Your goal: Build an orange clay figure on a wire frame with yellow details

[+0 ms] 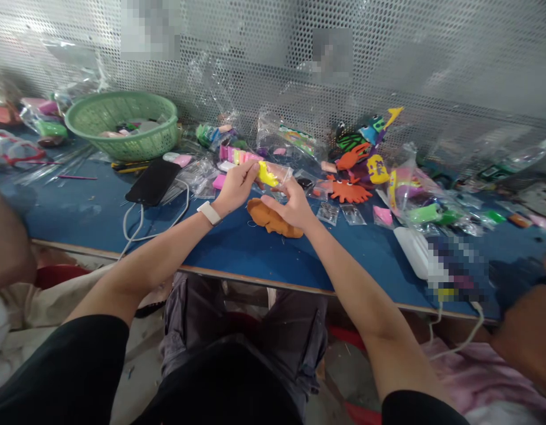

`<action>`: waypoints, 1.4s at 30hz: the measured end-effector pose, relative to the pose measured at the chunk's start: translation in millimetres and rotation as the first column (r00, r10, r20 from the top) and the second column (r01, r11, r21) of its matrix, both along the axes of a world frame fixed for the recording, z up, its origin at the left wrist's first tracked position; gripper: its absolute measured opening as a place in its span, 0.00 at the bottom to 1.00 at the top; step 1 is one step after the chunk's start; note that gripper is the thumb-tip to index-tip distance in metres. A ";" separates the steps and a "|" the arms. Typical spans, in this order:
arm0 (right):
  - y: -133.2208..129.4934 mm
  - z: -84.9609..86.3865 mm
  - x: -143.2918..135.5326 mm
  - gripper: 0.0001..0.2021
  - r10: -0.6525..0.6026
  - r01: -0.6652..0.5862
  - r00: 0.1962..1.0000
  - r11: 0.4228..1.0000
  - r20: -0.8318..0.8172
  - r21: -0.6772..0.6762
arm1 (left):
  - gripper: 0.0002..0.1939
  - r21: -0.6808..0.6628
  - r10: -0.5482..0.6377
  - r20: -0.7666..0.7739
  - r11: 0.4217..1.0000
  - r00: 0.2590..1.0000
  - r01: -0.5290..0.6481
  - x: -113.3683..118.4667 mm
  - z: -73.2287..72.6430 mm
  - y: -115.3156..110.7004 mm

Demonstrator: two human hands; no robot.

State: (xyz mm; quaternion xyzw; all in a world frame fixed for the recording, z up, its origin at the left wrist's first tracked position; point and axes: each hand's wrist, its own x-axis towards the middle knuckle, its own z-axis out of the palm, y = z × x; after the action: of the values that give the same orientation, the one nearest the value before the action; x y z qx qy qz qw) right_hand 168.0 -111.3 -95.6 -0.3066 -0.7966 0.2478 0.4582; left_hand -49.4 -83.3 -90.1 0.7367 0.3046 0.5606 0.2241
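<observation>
A small clear plastic bag with a bright yellow piece (268, 176) in it is stretched between my two hands over the blue table. My left hand (238, 186), with a pale band at the wrist, pinches the bag's left side by the yellow piece. On the bag's right end, my right hand (294, 205) has its fingers closed. Just below the hands, a brown-orange soft lump (273, 221) lies on the table, partly covered by my right hand.
A green basket (135, 141) stands at the back left, with a black phone (154, 182) and white cable before it. Orange crab-like figures (350, 190) and clear packets lie to the right. A white device (412, 252) rests near the front edge. Other people's arms show at both sides.
</observation>
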 end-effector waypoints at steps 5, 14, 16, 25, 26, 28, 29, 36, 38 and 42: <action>2.3 0.4 1.3 0.38 0.016 -0.016 1.000 1.000 -0.009 -0.010 | 0.35 0.024 0.042 -0.036 0.999 0.998 -0.041 0.7 1.2 -4.2; 1.0 2.9 -4.5 0.30 -0.042 0.042 0.999 0.997 -0.008 0.062 | 0.34 0.050 0.118 -0.070 0.992 0.991 -0.114 5.5 -11.1 -1.6; -0.8 4.2 -6.5 0.28 -0.056 0.058 0.998 0.995 -0.018 0.078 | 0.34 0.037 0.106 -0.051 0.994 0.993 -0.104 6.7 -10.9 -3.0; -3.9 5.2 -9.5 0.25 -0.073 0.082 0.993 0.990 -0.088 0.113 | 0.35 0.058 0.004 -0.084 0.998 0.996 0.001 9.3 -8.0 -2.9; -3.6 4.8 -9.7 0.25 -0.076 0.085 0.993 0.991 -0.088 0.107 | 0.35 0.056 0.005 -0.086 0.998 0.996 0.000 9.3 -8.2 -2.2; -2.6 3.9 -9.7 0.25 -0.079 0.086 0.994 0.992 -0.077 0.089 | 0.35 0.048 0.012 -0.084 0.999 0.996 -0.008 8.8 -8.7 -0.8; -1.9 3.6 -9.5 0.26 -0.073 0.078 0.995 0.994 -0.067 0.082 | 0.36 0.045 0.019 -0.076 0.999 0.997 -0.016 8.5 -8.9 0.0; -0.7 5.8 -8.0 0.31 -0.018 0.017 1.000 0.999 0.003 0.035 | 0.36 0.061 0.088 -0.054 0.995 0.995 -0.085 5.6 -7.9 5.0; -2.3 7.6 -7.3 0.31 -0.015 0.015 0.999 1.000 0.030 0.013 | 0.36 0.075 0.111 -0.042 0.991 0.993 -0.108 4.7 -6.8 5.7; -4.0 9.8 -4.3 0.32 -0.016 0.023 0.995 0.998 0.103 -0.061 | 0.36 0.084 0.161 0.010 0.983 0.987 -0.161 1.3 -5.5 8.7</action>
State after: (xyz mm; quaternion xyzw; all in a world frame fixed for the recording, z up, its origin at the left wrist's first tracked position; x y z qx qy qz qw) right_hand 163.7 -115.3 -85.8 -0.3408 -0.8079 0.2520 0.4094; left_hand -48.1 -74.6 -95.6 0.7174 0.3389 0.5905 0.1473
